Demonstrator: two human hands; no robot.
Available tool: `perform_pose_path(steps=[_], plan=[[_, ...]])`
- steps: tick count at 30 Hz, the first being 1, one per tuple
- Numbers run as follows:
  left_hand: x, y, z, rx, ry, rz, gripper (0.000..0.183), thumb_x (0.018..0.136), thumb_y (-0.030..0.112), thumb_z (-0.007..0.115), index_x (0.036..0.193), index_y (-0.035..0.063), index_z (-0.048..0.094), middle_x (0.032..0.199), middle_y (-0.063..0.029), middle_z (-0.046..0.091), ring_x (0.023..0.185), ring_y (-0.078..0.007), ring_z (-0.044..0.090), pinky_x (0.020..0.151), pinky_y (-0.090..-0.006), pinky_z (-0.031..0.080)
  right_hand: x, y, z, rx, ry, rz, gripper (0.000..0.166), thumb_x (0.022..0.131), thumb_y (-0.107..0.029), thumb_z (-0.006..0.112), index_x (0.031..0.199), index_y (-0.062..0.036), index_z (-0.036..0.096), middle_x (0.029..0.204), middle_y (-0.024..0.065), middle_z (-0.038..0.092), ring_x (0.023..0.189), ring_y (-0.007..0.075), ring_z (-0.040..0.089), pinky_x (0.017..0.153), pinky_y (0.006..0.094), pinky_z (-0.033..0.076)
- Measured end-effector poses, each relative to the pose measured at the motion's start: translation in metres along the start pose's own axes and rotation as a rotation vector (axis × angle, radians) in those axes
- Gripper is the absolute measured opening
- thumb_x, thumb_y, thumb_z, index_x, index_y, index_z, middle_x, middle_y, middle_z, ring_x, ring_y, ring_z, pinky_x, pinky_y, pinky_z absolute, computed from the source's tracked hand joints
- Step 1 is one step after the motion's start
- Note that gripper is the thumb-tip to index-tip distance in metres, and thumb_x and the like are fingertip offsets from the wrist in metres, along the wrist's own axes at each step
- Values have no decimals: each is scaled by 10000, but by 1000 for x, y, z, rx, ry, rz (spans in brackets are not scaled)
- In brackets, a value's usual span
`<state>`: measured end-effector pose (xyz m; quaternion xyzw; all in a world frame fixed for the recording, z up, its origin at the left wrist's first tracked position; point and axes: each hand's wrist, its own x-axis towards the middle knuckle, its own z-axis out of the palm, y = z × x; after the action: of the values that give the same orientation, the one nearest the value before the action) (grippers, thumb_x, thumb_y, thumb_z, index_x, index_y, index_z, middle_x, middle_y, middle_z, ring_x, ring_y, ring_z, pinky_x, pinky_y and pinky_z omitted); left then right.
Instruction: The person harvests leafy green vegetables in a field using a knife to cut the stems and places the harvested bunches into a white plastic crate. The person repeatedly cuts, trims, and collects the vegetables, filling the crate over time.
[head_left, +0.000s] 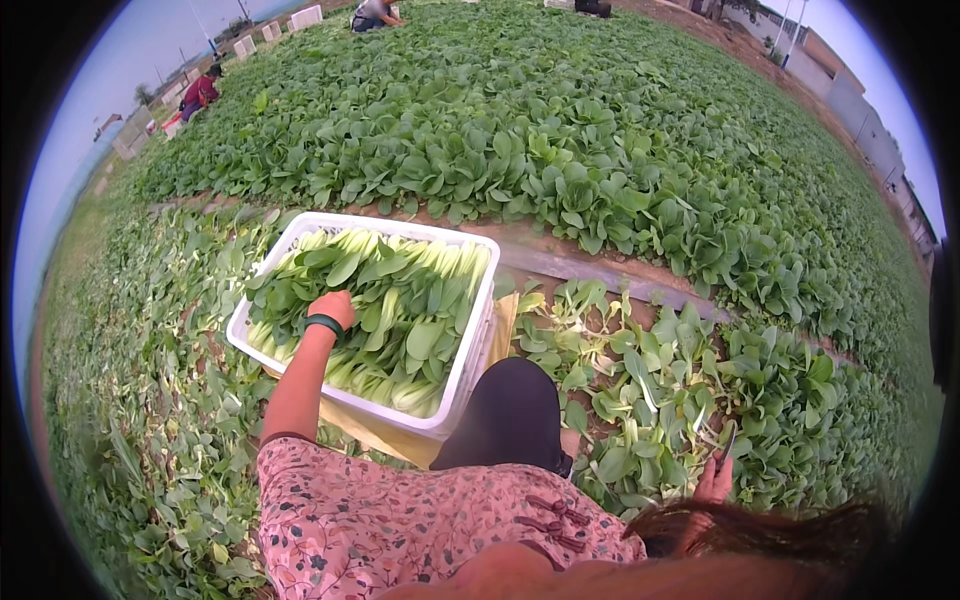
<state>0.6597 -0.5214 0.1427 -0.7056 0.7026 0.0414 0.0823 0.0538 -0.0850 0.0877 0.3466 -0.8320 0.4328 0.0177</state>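
A white plastic crate (478, 330) stands before me, filled with rows of bok choy (420, 300), pale stalks along the edges and green leaves toward the middle. My left hand (332, 307), with a dark green band at the wrist, reaches into it and rests against the leaves; its fingers are curled down and hidden. Low at the right, my right hand (712, 484) holds a knife (727, 445), blade pointing up and away from me. Beside that blade are cut leaves (667, 405) on the ground and standing bok choy plants (787, 405).
A yellow sheet (401, 439) lies under the crate. My bent knee (510, 412) is close to its right corner. Beyond a bare soil strip with a flat grey band (600, 274), dense bok choy (487, 135) grows. Other people (199, 94) crouch far off near pale crates (133, 133).
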Motion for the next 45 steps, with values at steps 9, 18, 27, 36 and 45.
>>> perform_pose_path(steps=[9, 18, 27, 36, 45], plan=[[11, -14, 7, -207, -11, 172, 406, 815, 241, 525, 1186, 82, 572, 1111, -190, 615, 1032, -335, 584, 898, -413, 463, -15, -1, -4, 129, -34, 149, 120, 884, -87, 546, 988, -29, 564, 726, 32, 538, 603, 118, 478, 564, 269, 416], [-10, 19, 4, -47, 42, 240, 208, 801, 203, 557, 918, 59, 651, 960, -164, 662, 900, -331, 632, 785, -435, 508, -19, -13, 3, 65, -56, 182, 124, 876, -84, 546, 978, -18, 566, 706, 56, 519, 614, 150, 490, 594, 288, 427], [6, 41, 54, 102, 186, 166, 149, 852, 96, 455, 916, 25, 570, 896, -175, 669, 786, -321, 674, 684, -412, 541, -18, 2, 1, 75, -46, 201, 108, 877, -71, 545, 966, -10, 558, 718, 44, 529, 622, 129, 483, 601, 273, 426], [-5, 31, 95, 204, 241, 342, 299, 758, 31, 570, 1040, 29, 470, 859, -150, 642, 713, -293, 669, 599, -386, 544, -17, -22, 2, 41, -77, 207, 122, 873, -83, 555, 970, -10, 566, 741, 56, 555, 645, 132, 499, 610, 283, 431], [16, 25, 113, 97, 214, 241, 250, 855, 92, 442, 1095, 40, 485, 925, -158, 654, 804, -303, 666, 681, -389, 538, -24, -9, -14, 51, 7, 122, 109, 871, -79, 539, 947, -5, 559, 739, 52, 560, 571, 115, 479, 540, 271, 407]])
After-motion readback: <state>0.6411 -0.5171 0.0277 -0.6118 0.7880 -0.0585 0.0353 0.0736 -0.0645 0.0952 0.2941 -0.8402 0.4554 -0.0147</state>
